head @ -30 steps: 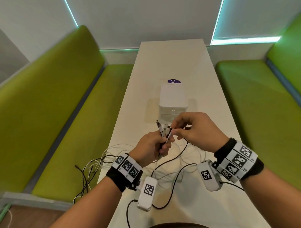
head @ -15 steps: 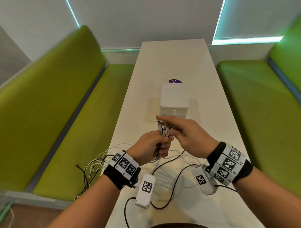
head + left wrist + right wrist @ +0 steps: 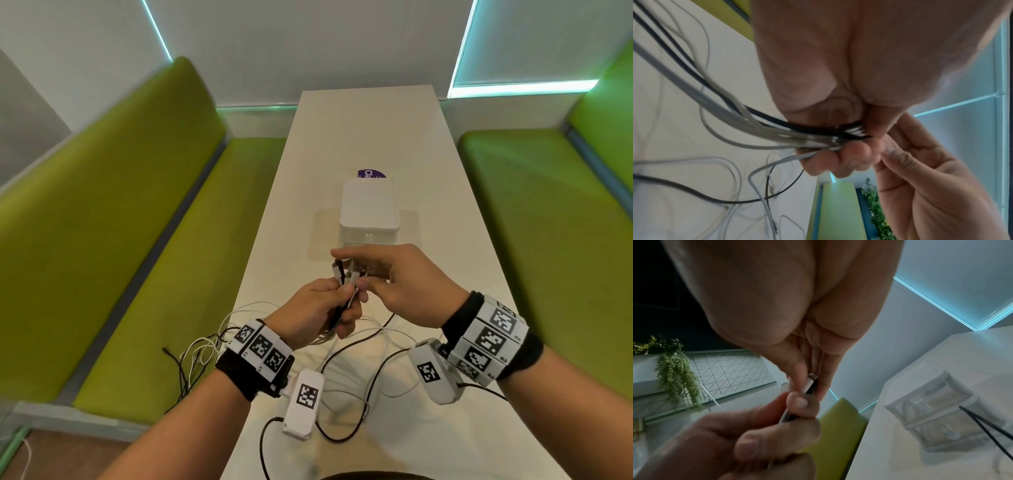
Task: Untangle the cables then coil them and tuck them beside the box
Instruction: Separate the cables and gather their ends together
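My left hand (image 3: 329, 305) grips a bundle of black and white cables (image 3: 789, 134) just below their plug ends (image 3: 346, 272), held upright above the white table (image 3: 370, 130). My right hand (image 3: 363, 270) pinches a white plug (image 3: 809, 382) at the top of that bundle, thumb below and fingers over it. The rest of the cables (image 3: 363, 342) trail down in loose tangled loops on the table and over its left edge (image 3: 191, 356). The white box (image 3: 369, 212), a small drawer unit (image 3: 937, 410), stands on the table just beyond my hands.
Green benches (image 3: 144, 240) flank the narrow table on both sides (image 3: 548, 222). A purple sticker (image 3: 371, 174) lies behind the box. The far half of the table reaches the wall.
My right hand has closed in over the plug ends, from beside the bundle to on top of it. My left hand keeps its grip and barely moves.
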Demonstrator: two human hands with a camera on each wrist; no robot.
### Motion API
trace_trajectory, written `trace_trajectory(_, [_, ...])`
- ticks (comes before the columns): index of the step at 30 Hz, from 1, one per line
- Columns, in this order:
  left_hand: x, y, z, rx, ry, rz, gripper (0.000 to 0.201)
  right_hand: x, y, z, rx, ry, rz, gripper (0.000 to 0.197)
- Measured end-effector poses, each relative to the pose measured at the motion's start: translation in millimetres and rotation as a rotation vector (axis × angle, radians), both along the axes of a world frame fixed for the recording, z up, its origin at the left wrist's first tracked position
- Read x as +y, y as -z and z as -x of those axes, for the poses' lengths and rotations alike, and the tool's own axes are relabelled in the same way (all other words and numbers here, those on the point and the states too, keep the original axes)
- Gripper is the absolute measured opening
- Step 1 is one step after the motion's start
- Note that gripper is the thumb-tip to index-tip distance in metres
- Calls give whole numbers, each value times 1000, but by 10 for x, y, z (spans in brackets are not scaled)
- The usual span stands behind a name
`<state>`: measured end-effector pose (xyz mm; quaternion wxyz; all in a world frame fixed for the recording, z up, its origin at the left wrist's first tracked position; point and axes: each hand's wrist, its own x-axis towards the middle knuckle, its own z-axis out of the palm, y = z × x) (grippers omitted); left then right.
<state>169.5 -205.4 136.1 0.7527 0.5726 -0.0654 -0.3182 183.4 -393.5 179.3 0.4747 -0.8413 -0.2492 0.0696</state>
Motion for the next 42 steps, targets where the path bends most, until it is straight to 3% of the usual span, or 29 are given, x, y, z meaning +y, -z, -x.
trace_trajectory(8, [-11,15,-8,107,-55,31,18,-26,61,-40,9,47,-32,36])
trace_trajectory(13, [-24,-13,-53,99,-141,27,20,15,57,-33,-14,36,-65,54])
trace_trajectory(16, [-4,-80,-167,44,-296,143,19,18,188,-49,178,188,-233,60])
trace_trajectory(19, [63,-158,-263,-53,-334,227,22,99,381,15,370,149,-196,51])
trace_trajectory(22, [114,-254,-285,-134,-307,200,24,228,530,117,219,112,46,15])
trace_trajectory(23, [121,-282,-288,-169,-316,159,26,242,534,122,184,154,33,6])
trace_trajectory(26, [165,-281,-289,-258,-340,-81,29,204,530,59,169,176,31,19])
trace_trajectory(30, [230,-190,-214,-666,-149,-832,16,63,495,-47,54,92,299,13])
trace_trajectory(33, [267,-43,-179,-768,-3,-1118,20,-89,460,-119,-30,193,283,19])
trace_trajectory(36, [322,55,-168,-732,26,-1141,14,-206,436,-131,17,261,236,13])
trace_trajectory(39, [534,104,-238,-593,-137,-1135,24,-255,410,-103,171,307,145,12])
trace_trajectory(41, [707,119,-323,-534,-147,-1336,3,-301,423,-103,247,362,145,18])
trace_trajectory(42, [790,159,-363,-525,-138,-1445,16,-329,434,-104,273,380,167,19])
